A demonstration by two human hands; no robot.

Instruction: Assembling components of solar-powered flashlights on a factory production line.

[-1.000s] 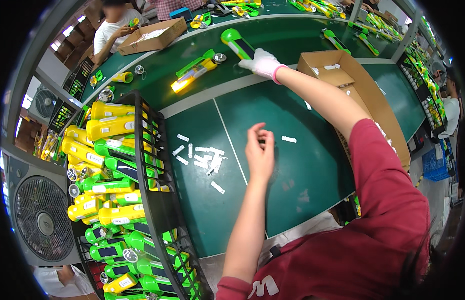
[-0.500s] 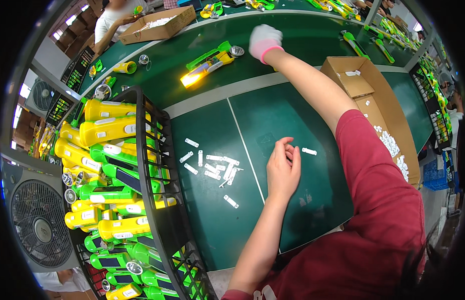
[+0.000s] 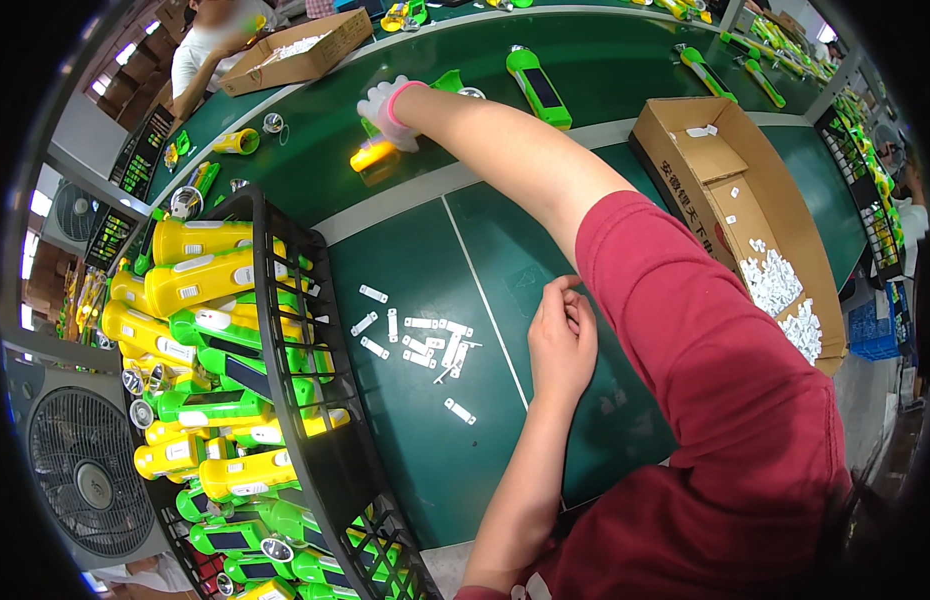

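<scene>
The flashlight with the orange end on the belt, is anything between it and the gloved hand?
No. The right hand already rests on the flashlight; nothing visible lies between them.

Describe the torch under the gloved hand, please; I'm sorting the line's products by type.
The torch lies on its side on the dark green belt, beyond the pale strip. It looks like glossy plastic: an orange-yellow end points toward the person and seems to glow, and a green part shows behind. The right hand, in a white glove with a pink cuff, rests over its middle, hiding most of the body.
</scene>
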